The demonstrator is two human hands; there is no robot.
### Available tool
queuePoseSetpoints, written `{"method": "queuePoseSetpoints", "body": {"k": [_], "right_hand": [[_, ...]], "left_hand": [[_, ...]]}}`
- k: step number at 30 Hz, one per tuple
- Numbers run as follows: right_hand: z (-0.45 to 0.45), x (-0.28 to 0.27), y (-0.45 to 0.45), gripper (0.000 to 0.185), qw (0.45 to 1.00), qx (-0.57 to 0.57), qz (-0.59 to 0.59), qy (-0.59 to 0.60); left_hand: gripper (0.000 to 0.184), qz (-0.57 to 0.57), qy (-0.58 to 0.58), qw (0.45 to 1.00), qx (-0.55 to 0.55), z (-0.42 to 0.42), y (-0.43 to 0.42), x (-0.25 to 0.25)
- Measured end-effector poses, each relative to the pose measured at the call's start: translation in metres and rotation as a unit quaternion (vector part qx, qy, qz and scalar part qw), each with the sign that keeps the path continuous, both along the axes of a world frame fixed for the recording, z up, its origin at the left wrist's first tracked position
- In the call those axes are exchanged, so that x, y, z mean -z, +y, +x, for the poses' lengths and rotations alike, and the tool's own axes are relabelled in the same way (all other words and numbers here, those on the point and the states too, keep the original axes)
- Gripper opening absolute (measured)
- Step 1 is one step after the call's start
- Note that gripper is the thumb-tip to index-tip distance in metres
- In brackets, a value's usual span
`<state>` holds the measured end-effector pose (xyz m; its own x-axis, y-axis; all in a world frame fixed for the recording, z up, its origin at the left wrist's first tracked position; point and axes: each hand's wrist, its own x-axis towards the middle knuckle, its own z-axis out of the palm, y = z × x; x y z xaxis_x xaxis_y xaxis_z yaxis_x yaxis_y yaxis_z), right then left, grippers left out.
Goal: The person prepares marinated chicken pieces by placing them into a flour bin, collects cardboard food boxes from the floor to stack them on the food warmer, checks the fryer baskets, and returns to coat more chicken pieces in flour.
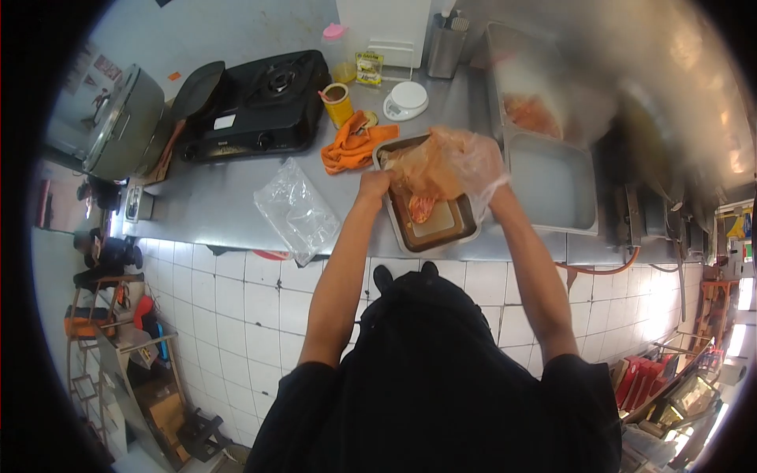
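A rectangular metal tray (408, 239) lies on the steel counter, with brownish liquid and a piece of reddish meat (421, 209) in it. A translucent plastic bag (451, 162), orange-tinted where it hangs over the tray, covers its far part. My left hand (375, 184) is closed at the tray's left rim; its fingertips are hidden. On the right, my right hand (498, 195) is closed on the bag, whose film partly covers the fingers. An empty-looking clear plastic bag (298, 211) lies flat left of my left forearm.
Behind the tray are an orange cloth (355, 145), a yellow can (337, 106) and a white scale (407, 101). A black gas stove (260, 106) stands left, near a large pot (130, 126). Metal pans (552, 185) sit right, below steam. An orange hose (607, 270) runs along the counter's front.
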<state>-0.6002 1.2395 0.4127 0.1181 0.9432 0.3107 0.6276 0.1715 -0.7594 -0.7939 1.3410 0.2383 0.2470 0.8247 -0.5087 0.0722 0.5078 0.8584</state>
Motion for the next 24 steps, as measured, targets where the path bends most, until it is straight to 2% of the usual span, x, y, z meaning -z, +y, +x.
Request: {"method": "queuePoseSetpoints", "body": {"k": [2, 5, 7, 11, 14, 17, 18, 20, 24], "right_hand": [[-0.006, 0.006, -0.002, 0.027, 0.996, 0.029, 0.073, 0.052], [0.002, -0.009, -0.009, 0.028, 0.998, -0.002, -0.019, 0.056], [-0.002, -0.040, -0.010, 0.028, 0.999, -0.002, -0.032, -0.020], [-0.010, -0.052, -0.022, 0.030, 0.991, 0.001, -0.062, -0.117], [-0.008, -0.050, -0.025, 0.029, 0.995, -0.001, -0.030, -0.094], [-0.009, -0.043, -0.020, 0.028, 0.980, 0.038, -0.098, -0.170], [-0.010, -0.045, -0.022, 0.029, 0.982, 0.034, -0.086, -0.163], [-0.013, -0.048, -0.028, 0.030, 0.987, 0.024, -0.062, -0.148], [-0.008, -0.036, -0.026, 0.028, 0.974, 0.033, -0.086, -0.206]], "left_hand": [[0.040, -0.015, 0.030, 0.999, -0.005, -0.004, -0.005, -0.009], [0.037, -0.035, -0.012, 0.999, -0.002, -0.006, 0.002, 0.023], [0.035, -0.010, -0.006, 1.000, -0.009, 0.001, 0.005, 0.005], [0.030, -0.035, 0.001, 0.999, 0.004, 0.004, -0.018, -0.042], [0.027, -0.033, 0.005, 0.999, -0.004, 0.004, -0.015, -0.038], [0.028, -0.036, 0.000, 0.999, 0.010, 0.002, -0.012, -0.033], [0.028, -0.038, 0.006, 0.999, 0.009, 0.002, -0.010, -0.032], [0.029, -0.043, 0.018, 0.999, 0.005, 0.002, -0.010, -0.038], [0.021, -0.002, 0.035, 0.999, -0.025, 0.003, -0.015, -0.060]]}}
